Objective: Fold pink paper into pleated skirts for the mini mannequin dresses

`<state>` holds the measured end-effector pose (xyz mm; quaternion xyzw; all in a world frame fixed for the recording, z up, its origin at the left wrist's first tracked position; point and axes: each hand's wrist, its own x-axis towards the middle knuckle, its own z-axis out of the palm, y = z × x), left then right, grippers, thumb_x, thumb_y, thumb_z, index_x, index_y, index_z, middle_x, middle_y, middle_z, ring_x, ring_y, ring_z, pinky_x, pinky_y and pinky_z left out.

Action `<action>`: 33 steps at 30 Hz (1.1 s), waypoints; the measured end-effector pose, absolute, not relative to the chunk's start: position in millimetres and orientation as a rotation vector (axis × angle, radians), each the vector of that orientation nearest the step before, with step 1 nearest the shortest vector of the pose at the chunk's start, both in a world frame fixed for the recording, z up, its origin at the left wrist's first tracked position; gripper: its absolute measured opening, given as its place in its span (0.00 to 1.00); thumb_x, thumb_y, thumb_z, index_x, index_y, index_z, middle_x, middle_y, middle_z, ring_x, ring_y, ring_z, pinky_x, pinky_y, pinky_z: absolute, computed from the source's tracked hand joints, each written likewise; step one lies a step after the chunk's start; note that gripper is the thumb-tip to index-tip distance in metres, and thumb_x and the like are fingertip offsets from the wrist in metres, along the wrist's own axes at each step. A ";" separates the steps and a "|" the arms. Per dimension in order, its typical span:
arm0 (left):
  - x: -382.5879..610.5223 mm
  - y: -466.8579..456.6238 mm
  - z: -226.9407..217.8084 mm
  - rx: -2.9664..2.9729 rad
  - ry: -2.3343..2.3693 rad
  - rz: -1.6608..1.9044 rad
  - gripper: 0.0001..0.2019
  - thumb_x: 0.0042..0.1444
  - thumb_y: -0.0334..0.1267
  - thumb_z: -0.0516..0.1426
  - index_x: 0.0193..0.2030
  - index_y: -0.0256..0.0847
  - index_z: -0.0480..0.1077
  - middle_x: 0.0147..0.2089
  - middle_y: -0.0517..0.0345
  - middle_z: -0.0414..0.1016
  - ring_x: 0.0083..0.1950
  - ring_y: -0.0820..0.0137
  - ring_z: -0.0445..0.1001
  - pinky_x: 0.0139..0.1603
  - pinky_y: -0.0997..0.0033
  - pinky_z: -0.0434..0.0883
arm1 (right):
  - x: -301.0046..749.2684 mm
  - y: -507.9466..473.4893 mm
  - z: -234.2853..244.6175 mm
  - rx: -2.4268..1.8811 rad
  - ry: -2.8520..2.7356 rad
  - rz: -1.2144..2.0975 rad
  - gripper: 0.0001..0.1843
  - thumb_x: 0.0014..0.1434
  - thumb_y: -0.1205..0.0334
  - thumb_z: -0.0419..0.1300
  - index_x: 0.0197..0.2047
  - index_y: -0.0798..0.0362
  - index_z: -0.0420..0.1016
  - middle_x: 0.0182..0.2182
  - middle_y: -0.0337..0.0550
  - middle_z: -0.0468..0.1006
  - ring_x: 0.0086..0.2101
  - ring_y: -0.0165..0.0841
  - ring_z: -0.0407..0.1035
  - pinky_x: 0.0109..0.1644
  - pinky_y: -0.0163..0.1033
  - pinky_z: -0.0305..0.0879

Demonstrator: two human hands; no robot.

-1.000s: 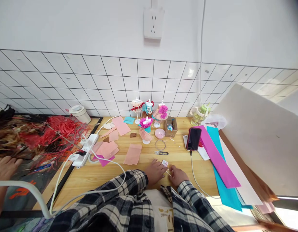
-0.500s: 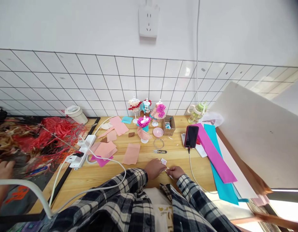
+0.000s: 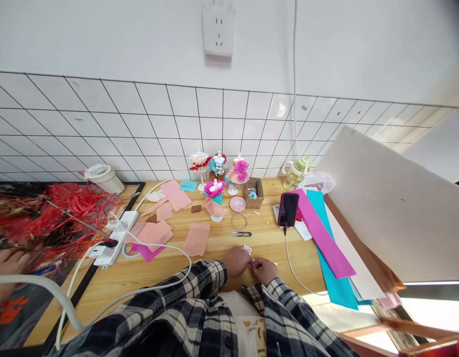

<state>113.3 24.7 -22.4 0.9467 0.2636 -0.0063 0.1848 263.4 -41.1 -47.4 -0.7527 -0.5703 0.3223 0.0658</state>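
My left hand (image 3: 237,261) is closed low over the wooden table, its fingertips meeting those of my right hand (image 3: 265,271). The right fingers are pinched together; what lies between the fingertips is too small to make out. A small white card with red print (image 3: 247,249) shows just beyond my left fingers; whether they hold it I cannot tell. A small white tip (image 3: 276,264) shows beside my right hand. Just beyond the hands lie thread snips (image 3: 240,234) and a thin metal ring (image 3: 238,221). Several mini dress forms in crepe-paper dresses (image 3: 215,193) stand farther back.
Pink paper pieces (image 3: 197,239) lie to the left, near a white power strip (image 3: 116,243) with trailing cables. A pink bowl (image 3: 237,204) and cardboard box (image 3: 254,193) stand behind. To the right are a phone (image 3: 288,210) and magenta paper (image 3: 326,238). Another person's hand (image 3: 8,263) is far left.
The view has shifted slightly, so most things sit farther left. My fingertips have come closer together, and the white strip between them is now hidden.
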 end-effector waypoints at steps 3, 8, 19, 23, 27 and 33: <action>109.2 23.6 -20.4 2.670 0.766 -0.009 0.09 0.58 0.40 0.55 0.39 0.46 0.76 0.34 0.54 0.75 0.43 0.61 0.69 0.42 0.63 0.63 | 257.0 -42.8 -37.5 -2.297 -1.825 0.863 0.09 0.55 0.60 0.55 0.30 0.50 0.76 0.33 0.41 0.79 0.33 0.33 0.72 0.33 0.34 0.59; 107.2 21.0 -16.0 2.684 0.806 0.014 0.07 0.57 0.41 0.56 0.35 0.44 0.74 0.36 0.54 0.73 0.46 0.60 0.66 0.45 0.60 0.61 | 256.0 -41.0 -27.2 -2.253 -2.079 0.702 0.10 0.58 0.62 0.52 0.34 0.51 0.76 0.37 0.46 0.77 0.39 0.37 0.71 0.37 0.36 0.60; 110.6 19.6 -18.1 2.650 0.857 0.041 0.10 0.58 0.38 0.53 0.31 0.40 0.75 0.35 0.51 0.73 0.45 0.60 0.67 0.44 0.60 0.61 | 251.2 -46.0 -37.1 -2.183 -2.275 0.476 0.13 0.62 0.62 0.49 0.38 0.52 0.75 0.37 0.49 0.76 0.39 0.38 0.70 0.37 0.37 0.62; 107.6 22.7 -24.0 2.604 0.950 0.058 0.09 0.56 0.37 0.54 0.33 0.42 0.76 0.36 0.52 0.75 0.42 0.62 0.68 0.41 0.62 0.62 | 243.2 -49.6 -43.6 -2.090 -2.297 0.418 0.14 0.62 0.65 0.49 0.40 0.51 0.75 0.38 0.48 0.76 0.39 0.36 0.69 0.40 0.36 0.61; 98.9 24.2 -26.8 2.583 0.983 0.071 0.09 0.57 0.38 0.54 0.40 0.45 0.75 0.39 0.54 0.76 0.43 0.63 0.68 0.43 0.63 0.62 | 252.1 -48.0 -44.1 -2.025 -2.260 0.343 0.15 0.64 0.61 0.48 0.47 0.47 0.74 0.42 0.47 0.75 0.42 0.37 0.67 0.46 0.39 0.59; 82.1 22.6 -30.2 2.899 0.652 0.091 0.14 0.59 0.38 0.53 0.52 0.46 0.68 0.40 0.53 0.74 0.44 0.62 0.68 0.41 0.62 0.61 | 282.1 -27.0 -37.0 -2.141 -1.557 0.518 0.33 0.63 0.58 0.45 0.69 0.56 0.39 0.35 0.43 0.75 0.32 0.34 0.69 0.40 0.38 0.63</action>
